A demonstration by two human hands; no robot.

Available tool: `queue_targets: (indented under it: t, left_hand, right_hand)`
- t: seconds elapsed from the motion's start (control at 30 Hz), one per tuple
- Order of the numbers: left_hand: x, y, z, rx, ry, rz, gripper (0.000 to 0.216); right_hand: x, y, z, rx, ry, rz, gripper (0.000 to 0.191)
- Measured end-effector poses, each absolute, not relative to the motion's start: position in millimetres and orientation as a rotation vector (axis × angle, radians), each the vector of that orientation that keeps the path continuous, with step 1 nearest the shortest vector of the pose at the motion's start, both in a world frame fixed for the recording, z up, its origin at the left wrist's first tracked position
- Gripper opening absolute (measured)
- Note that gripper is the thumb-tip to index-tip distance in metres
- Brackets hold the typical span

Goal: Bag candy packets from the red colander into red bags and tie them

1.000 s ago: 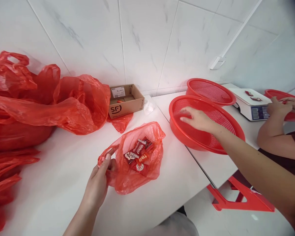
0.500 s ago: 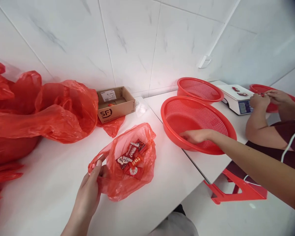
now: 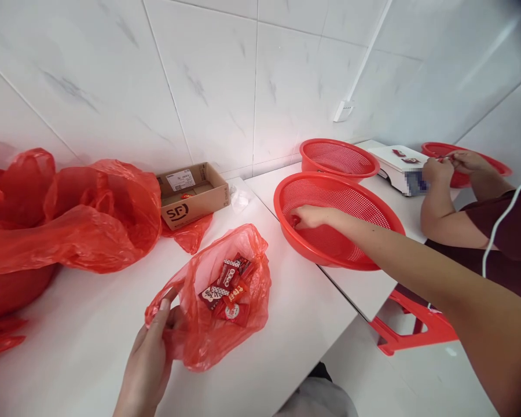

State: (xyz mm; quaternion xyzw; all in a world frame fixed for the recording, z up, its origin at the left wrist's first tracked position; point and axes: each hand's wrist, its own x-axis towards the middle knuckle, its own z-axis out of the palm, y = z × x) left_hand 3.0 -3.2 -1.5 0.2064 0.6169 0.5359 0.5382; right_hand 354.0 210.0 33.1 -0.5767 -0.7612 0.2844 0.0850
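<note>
The bench (image 3: 87,341) spreads beneath both hands' fingers. A red perforated basket (image 3: 356,200) surrounds the right hand (image 3: 312,216), fingers curled. A red plastic bag (image 3: 200,344) lies right of the left hand (image 3: 150,350), whose fingers pinch its edge. Inside, beyond those fingertips, sit wrapped sweets (image 3: 228,292). A small red packet (image 3: 294,222) meets the right fingertips, grip unclear.

The crinkled plastic bag (image 3: 195,344) is translucent red, its small wrapped packets (image 3: 235,295) maroon, red and orange with white markings, the nearest round plastic basket (image 3: 356,204) red, the rectangular cardboard box (image 3: 204,208) brown with black print, and the tiled wall (image 3: 217,87) white, grey-veined.
</note>
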Motion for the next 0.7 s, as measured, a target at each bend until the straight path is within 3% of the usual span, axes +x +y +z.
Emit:
queue_targets:
  t: [0.13, 0.27, 0.4, 0.57, 0.7]
  left_hand:
    - [4.5, -4.5, 0.7, 0.493, 1.465, 1.280, 0.073]
    - [6.5, -4.4, 2.9, 0.488, 1.462, 1.277, 0.069]
    - [6.9, -3.7, 3.2, 0.516, 1.454, 1.273, 0.063]
    - [7.9, -4.4, 3.5, 0.546, 1.468, 1.274, 0.062]
    - [9.2, -5.7, 5.4, 0.549, 1.446, 1.292, 0.058]
  right_hand:
    - [359.5, 202.9, 60.1, -1.740, -2.266, 1.092, 0.014]
    - [349.1, 178.5, 95.4, -1.637, -2.055, 1.242, 0.026]
    - [312.9, 140.1, 110.3, -1.503, -2.099, 1.062, 0.029]
    - [273.9, 97.8, 107.3, -1.221, -2.262, 1.076, 0.038]
    - [301.2, 85.5, 98.0, -1.488, -2.156, 0.603, 0.043]
